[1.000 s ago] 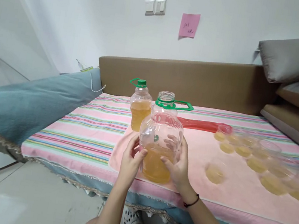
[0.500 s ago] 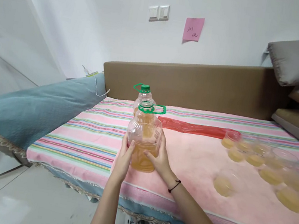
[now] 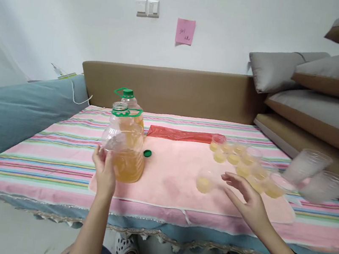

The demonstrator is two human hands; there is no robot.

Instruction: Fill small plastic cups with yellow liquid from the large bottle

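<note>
My left hand (image 3: 104, 170) rests against the left side of a large clear plastic bottle (image 3: 126, 165), thumb in front and fingers at its edge. The bottle stands uncapped, partly filled with yellow liquid, a green handle at its neck. Behind it is a similar bottle with a green cap (image 3: 127, 92). A loose green cap (image 3: 147, 153) lies on the pink cloth, right of the bottles. My right hand (image 3: 246, 199) hovers with its fingers apart, holding nothing. Just left of its fingertips is a clear cup (image 3: 204, 184) with some yellow liquid, blurred.
Several cups of yellow liquid (image 3: 233, 158) cluster at the right of the pink cloth (image 3: 162, 190). Two stacks of clear cups (image 3: 327, 188) lie tilted farther right. A red plastic strip (image 3: 184, 135) runs behind. Grey and brown cushions (image 3: 333, 106) pile up at the right.
My right hand has let go of the bottle and moved right, close to the lone cup. My left hand stays at the bottle. The view has turned right.
</note>
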